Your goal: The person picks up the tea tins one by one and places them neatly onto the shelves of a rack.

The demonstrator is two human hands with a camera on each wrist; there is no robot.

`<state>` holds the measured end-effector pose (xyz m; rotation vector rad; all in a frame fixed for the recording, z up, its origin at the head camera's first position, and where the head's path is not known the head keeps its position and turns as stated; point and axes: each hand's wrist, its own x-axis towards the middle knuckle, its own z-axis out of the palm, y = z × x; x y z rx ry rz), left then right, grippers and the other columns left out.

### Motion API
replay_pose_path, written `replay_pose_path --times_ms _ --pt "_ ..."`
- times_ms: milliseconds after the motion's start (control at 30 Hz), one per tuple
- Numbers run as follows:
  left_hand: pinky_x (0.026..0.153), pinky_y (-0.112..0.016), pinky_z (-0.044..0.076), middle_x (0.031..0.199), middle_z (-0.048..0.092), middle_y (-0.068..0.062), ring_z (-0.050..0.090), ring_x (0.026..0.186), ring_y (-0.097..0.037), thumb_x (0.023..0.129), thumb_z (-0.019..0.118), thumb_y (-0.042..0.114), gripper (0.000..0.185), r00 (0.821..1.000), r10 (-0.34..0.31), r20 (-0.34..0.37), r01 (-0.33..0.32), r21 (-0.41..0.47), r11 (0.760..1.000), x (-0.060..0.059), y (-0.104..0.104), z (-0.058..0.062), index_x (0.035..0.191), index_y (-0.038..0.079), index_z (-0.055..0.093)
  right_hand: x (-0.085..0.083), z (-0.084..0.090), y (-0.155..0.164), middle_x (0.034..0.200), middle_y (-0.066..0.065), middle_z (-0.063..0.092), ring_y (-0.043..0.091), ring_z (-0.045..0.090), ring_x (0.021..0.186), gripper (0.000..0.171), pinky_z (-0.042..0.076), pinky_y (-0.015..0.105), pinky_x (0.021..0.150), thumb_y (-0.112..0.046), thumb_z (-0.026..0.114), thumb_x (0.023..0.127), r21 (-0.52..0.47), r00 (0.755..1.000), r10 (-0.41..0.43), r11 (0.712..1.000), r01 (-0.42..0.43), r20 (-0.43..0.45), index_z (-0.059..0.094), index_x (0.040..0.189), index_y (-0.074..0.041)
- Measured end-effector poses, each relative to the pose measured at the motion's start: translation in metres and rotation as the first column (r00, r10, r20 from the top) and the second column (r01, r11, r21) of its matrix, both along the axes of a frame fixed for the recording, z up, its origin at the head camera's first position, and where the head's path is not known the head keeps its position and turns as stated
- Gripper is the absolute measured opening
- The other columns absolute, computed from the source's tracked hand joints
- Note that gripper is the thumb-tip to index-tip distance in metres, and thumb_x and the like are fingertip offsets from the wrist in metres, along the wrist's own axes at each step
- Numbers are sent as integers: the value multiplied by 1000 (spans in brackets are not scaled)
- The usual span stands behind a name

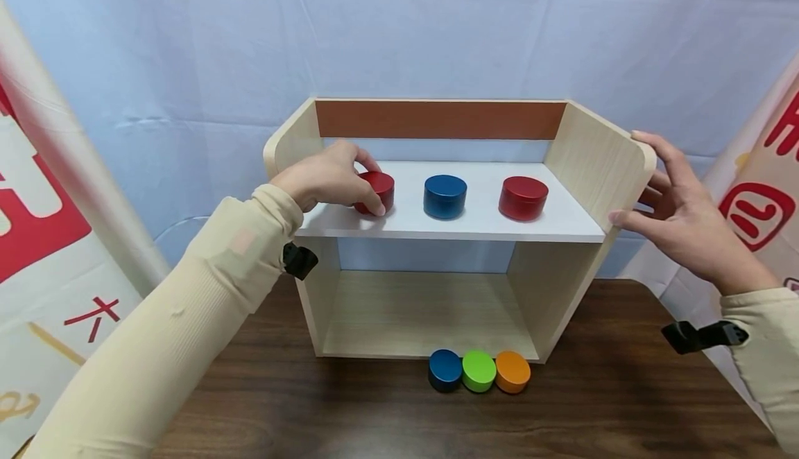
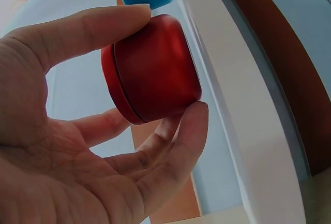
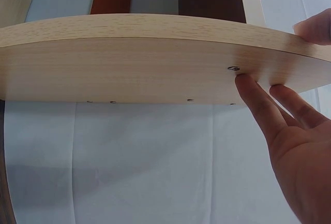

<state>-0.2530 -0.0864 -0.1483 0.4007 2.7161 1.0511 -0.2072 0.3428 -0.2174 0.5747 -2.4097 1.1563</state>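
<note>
frame centre-left: round red tin pinched by left hand near shelf edge | blue tin separated by bare gap | frame right: wood-grained panel gripped by right hand

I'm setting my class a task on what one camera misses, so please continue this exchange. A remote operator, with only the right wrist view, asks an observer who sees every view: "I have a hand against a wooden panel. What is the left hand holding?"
Observer: The left hand holds a red container between thumb and fingers.

Operator: What else is on the white shelf?

Observer: A blue container and another red one stand on the white shelf.

Operator: And on the table below?

Observer: In the head view, blue, green and orange containers stand in a row on the table.
</note>
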Motion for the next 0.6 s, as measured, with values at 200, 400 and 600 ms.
replay_pose_path --times_ms 200,400,600 --pt "89 -35 49 121 59 -14 57 108 -28 81 81 11 56 1000 16 19 -16 0 1000 -5 -1 -3 131 3 55 -1 -1 0 135 2 43 7 56 107 108 52 12 73 23 68 82 -3 1000 2 1000 -2 2 19 162 -31" --pt "89 -36 48 121 59 -14 56 110 -28 80 81 12 57 1000 19 16 -19 -2 1000 -5 -2 -5 130 3 55 0 -1 0 135 3 43 8 56 107 108 52 12 73 22 68 82 -3 1000 1 1000 -1 7 18 162 -31" --pt "90 -37 48 120 60 -14 55 111 -29 80 81 12 56 1000 15 7 -15 -6 1000 -5 -2 -6 129 3 56 0 -1 -1 135 2 43 7 55 106 108 52 12 72 22 68 82 -2 1000 -6 1000 6 5 18 162 -31"
